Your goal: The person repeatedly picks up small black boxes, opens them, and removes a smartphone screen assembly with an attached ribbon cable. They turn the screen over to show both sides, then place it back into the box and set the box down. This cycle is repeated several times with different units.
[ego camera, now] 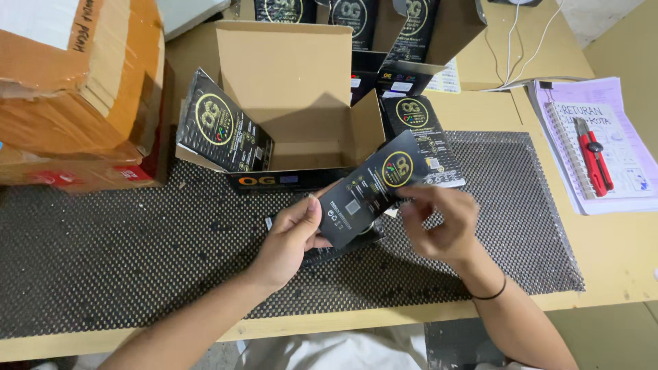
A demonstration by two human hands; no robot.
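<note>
black glossy card packet (367, 195) with a gold ring emblem, held over the dotted mat (137, 247) in front of the open cardboard box (295, 96); left hand (291, 240) cradles its lower left edge, thumb on the face, other fingers curled behind; right hand (439, 223) pinches at the packet's right edge near a small pale tab, thumb and forefinger pressed together on it, remaining fingers loosely bent.

step in hand, by my reading: handling or inspecting one packet between box and mat; it looks mid-way, neither laid down nor boxed; a next move would call for a steady hold at the left edge while the right fingers work that tab or edge, since the sleeve is thin and may flex.

long axis runs diagonal, lower left to upper right; emblem end points up-right toward the box corner, printed face toward the camera, tilted not flat.

about it: a second similar packet (223, 127) leans upright against the box's left flap; another (421, 137) lies on the mat just behind the held one; red utility knife (595, 154) rests on a notebook (603, 157) well apart at right; taped brown carton (82, 75) at left on the surface (617, 253).
</note>
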